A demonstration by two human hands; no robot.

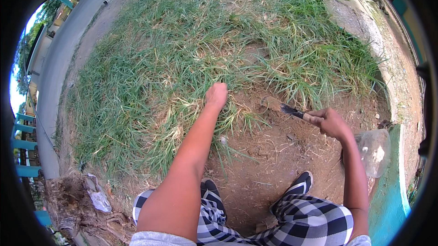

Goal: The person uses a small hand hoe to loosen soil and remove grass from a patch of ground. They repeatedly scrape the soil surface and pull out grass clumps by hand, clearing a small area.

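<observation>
My left hand [216, 94] is closed around blades of a grass clump [236, 110] at the border between the grass and bare soil. The fingers are mostly hidden behind the back of the hand. In my right hand [329, 122] is the light-coloured handle of a trowel-like hand tool [291, 110]. Its dark shank points left, and its blade is coated with brown soil. The blade's tip rests at or just above the loose soil [273, 119], to the right of the grass clump; whether it touches cannot be told.
A clouded plastic container [373, 152] lies by the green-painted low wall [393, 177] on the right. At lower left are a tree stump [68, 201] and a crumpled plastic bag [99, 199]. A concrete slab [352, 18] edges the grass; a paved path [65, 57] runs along the left.
</observation>
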